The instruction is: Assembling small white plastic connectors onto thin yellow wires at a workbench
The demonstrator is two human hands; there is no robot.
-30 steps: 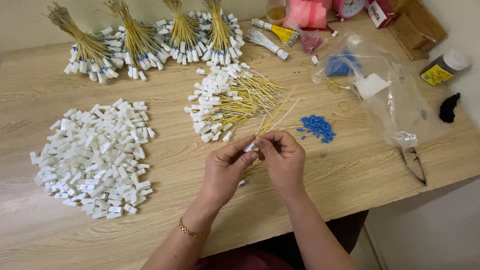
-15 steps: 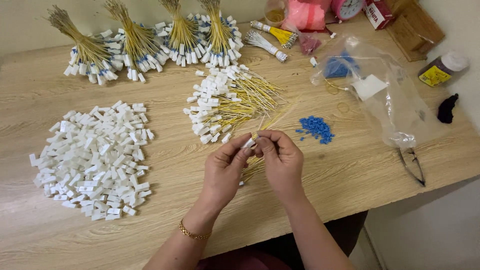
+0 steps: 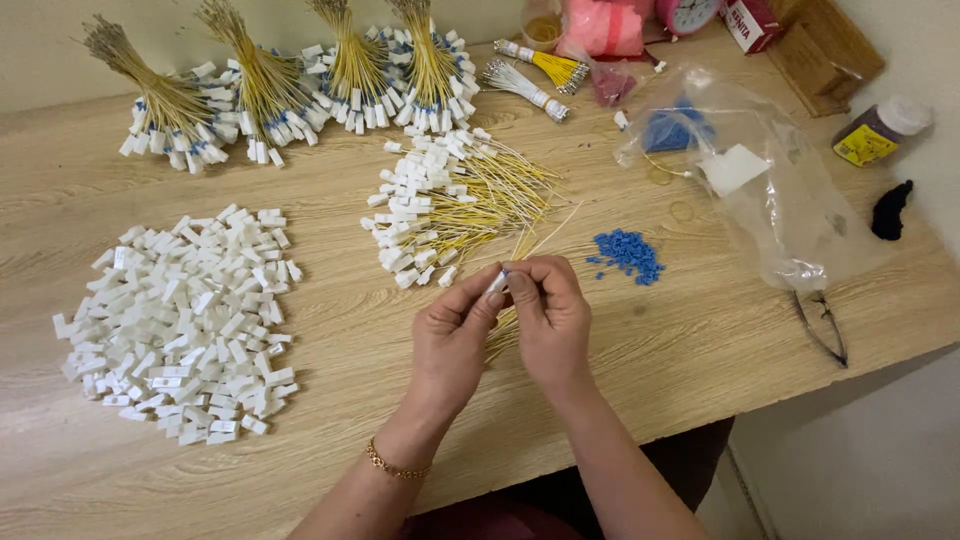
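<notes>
I am seeing bare forearms without sleeves; the left hand (image 3: 455, 335) is wearing a thin gold chain bracelet (image 3: 392, 466) just below it.

Bright, even light; sharp, soft shadows, slight edge distortion

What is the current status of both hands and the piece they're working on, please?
Left hand and right hand together, pinching one small white connector at fingertips. Yellow wires trail beneath the hands. Loose wired connector pile just beyond, not touching.
</notes>
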